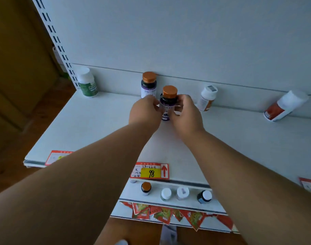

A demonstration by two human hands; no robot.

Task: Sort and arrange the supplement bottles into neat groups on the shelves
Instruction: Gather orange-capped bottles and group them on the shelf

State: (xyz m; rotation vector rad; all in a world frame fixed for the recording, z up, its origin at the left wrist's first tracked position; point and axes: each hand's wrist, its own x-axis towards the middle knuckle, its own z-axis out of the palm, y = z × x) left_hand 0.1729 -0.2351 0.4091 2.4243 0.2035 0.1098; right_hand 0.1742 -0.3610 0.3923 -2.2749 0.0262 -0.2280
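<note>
Where hands (pixel 166 112) meet: bottle (pixel 168 103).

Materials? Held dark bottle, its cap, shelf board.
Dark purple-labelled bottle, held between left hand and right hand: glossy dark plastic or glass, unclear. Its copper-orange cap: metallic sheen, ribbed side. White shelf board: matte, probably painted metal.

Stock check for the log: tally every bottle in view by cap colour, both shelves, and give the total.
Orange caps: 3 (held bottle, back bottle, lower-shelf bottle)
White caps: 6 (green-label bottle, leaning bottle, tipped bottle, lower-shelf bottles)
Total: 9
</note>
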